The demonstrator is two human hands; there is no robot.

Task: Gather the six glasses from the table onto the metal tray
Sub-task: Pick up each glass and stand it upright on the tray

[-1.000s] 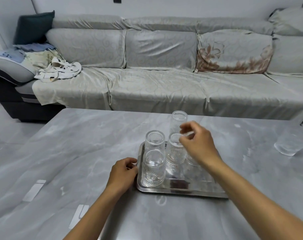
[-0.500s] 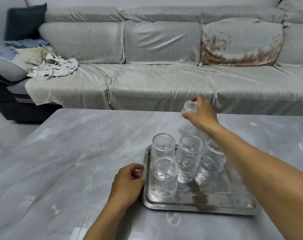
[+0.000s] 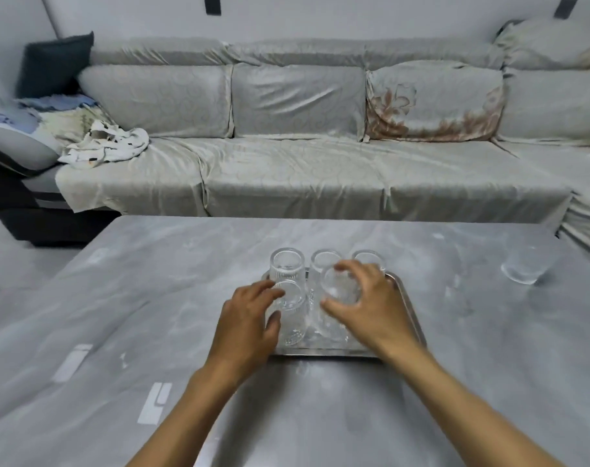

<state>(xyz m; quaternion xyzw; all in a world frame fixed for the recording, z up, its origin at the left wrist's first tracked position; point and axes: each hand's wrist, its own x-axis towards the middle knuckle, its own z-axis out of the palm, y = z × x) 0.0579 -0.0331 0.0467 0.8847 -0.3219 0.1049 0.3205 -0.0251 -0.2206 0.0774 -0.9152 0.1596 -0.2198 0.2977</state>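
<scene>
A metal tray (image 3: 412, 310) lies on the grey marble table (image 3: 152, 298). Three ribbed clear glasses stand in its back row: left glass (image 3: 287, 264), middle glass (image 3: 324, 261), right glass (image 3: 368, 257). My left hand (image 3: 249, 326) wraps the front-left glass (image 3: 292, 315), thumb and fingers on its sides. My right hand (image 3: 374, 306) grips another glass (image 3: 341, 288) from above at the tray's front middle, mouth tilted toward me; whether it rests on the tray is unclear. One more glass (image 3: 523, 268) stands alone on the table, far right.
A long sofa (image 3: 303, 170) under a pale cover runs along the table's far side, with crumpled cloths (image 3: 105, 146) at its left end. The lone glass sits close to the table's right edge. Bare tabletop stretches left and in front of the tray.
My right hand brought its glass from behind the tray down to the tray's front middle. My left hand left the tray's rim and closed around the front-left glass.
</scene>
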